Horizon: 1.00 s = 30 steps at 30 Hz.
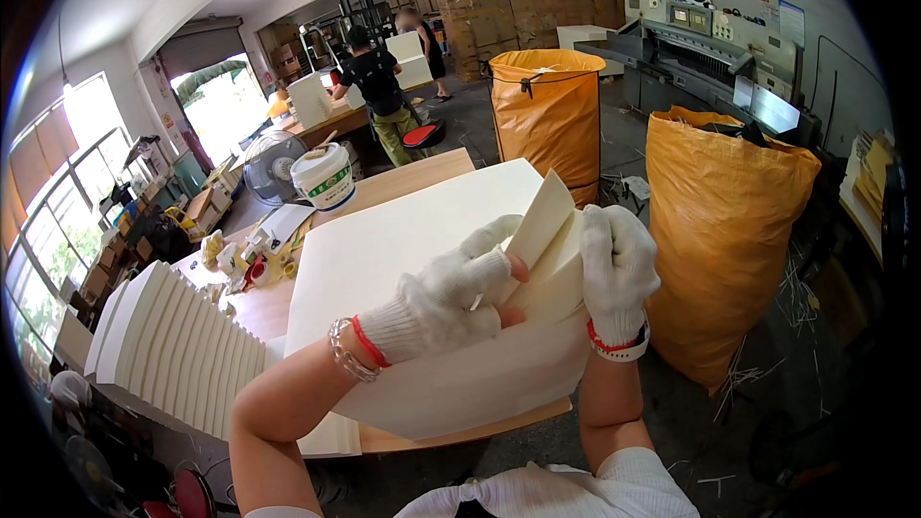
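A thick stack of large cream paper sheets (403, 240) lies on a wooden table (408, 180). My left hand (451, 293), in a white knit glove with bare fingertips, rests on the stack's near right corner and pinches a lifted bundle of sheets (545, 221) that curls upward. My right hand (617, 264), also gloved, wraps around the stack's right edge from outside, fingers pointing up. Both wrists carry bands; the left has a red cord and a metal bracelet.
A fanned row of cream paper bundles (173, 350) lies at the left. A white bucket (324, 176) and small clutter sit at the table's far left. Two orange sacks (724, 230) (549, 110) stand right and behind. Two people work at a far table (376, 82). A paper cutting machine (705, 43) stands at back right.
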Available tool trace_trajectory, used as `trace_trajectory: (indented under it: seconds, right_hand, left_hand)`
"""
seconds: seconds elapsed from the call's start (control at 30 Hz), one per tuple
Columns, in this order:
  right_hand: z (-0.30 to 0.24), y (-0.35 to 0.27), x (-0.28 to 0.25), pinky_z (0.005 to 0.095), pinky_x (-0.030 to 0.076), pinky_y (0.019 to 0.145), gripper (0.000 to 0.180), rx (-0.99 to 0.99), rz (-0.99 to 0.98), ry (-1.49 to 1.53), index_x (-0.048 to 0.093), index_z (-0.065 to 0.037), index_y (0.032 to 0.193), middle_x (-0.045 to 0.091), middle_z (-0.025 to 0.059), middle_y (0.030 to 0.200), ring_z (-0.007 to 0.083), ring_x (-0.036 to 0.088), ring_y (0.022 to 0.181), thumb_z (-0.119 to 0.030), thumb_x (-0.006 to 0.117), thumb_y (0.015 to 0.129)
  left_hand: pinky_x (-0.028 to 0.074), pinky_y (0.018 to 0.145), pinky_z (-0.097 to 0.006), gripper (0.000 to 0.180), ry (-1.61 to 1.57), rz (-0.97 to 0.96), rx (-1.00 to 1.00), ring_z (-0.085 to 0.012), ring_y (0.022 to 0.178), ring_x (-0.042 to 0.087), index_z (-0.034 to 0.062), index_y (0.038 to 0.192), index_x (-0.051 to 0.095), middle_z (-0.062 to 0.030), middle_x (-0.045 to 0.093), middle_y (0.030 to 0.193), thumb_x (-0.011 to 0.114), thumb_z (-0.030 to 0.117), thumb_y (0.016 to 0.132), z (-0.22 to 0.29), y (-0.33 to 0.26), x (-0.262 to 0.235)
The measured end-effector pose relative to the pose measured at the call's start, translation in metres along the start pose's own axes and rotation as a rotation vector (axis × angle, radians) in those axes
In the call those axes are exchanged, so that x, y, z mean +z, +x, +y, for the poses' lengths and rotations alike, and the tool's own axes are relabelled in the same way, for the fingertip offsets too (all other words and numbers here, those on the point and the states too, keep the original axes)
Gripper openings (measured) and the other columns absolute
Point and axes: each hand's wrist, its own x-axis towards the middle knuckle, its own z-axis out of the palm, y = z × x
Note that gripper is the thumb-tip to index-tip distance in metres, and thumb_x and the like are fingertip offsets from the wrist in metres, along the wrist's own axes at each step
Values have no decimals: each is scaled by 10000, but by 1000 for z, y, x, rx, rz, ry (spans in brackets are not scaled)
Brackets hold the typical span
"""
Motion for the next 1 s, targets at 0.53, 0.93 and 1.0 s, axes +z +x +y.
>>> trace_trajectory:
  seconds: [0.53,0.93,1.0]
  right_hand:
    - [0,-1,-1,392,386,576,290,12,5,-1,495,22,690,438,97,612,246,452,580,-52,614,944]
    - [-1,0,-1,387,393,574,247,-17,-8,-17,519,28,725,451,97,624,238,457,580,-39,616,943]
    - [1,-1,-1,386,395,574,244,-31,3,-11,524,28,729,455,97,624,236,460,581,-40,618,943]
  left_hand:
    - [530,934,-369,362,-32,-35,-18,-407,1205,600,101,1122,655,-241,458,1492,725,-9,785,-9,0,2]
    - [530,949,-402,407,-57,-135,-126,-436,1234,573,83,1181,656,-270,399,1522,748,24,789,5,2,-7]
    - [526,955,-406,418,24,-76,-59,-436,1250,561,92,1193,659,-271,392,1525,756,37,790,2,0,-4]
